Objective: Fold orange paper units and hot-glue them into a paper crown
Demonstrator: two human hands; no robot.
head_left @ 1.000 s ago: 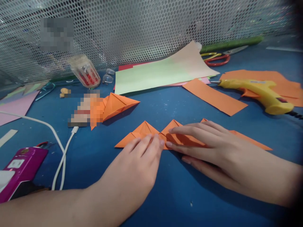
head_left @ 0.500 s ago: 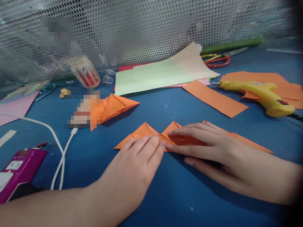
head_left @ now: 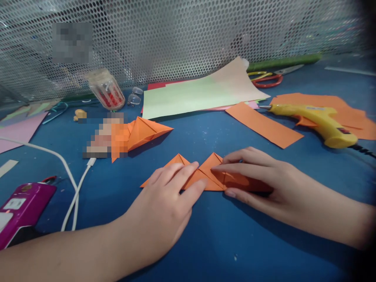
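A folded orange paper piece (head_left: 205,174) with two pointed peaks lies flat on the blue table (head_left: 205,243). My left hand (head_left: 164,205) rests on its left half, fingers stretched out flat and pressing the paper down. My right hand (head_left: 258,178) lies over its right half, fingers extended along the fold with the thumb at the near edge. A second folded orange shape (head_left: 147,131) sits farther back to the left.
A yellow glue gun (head_left: 317,119) lies at right on orange sheets, beside an orange strip (head_left: 264,124). Pale green and peach sheets (head_left: 199,92), scissors (head_left: 268,76), a jar (head_left: 105,90), a white cable (head_left: 73,184) and a magenta device (head_left: 20,207) lie around. Perforated metal mesh (head_left: 188,35) backs the table.
My right hand slid left and closer over the paper's right half, covering the long right flap. My left hand moved further onto the left peak.
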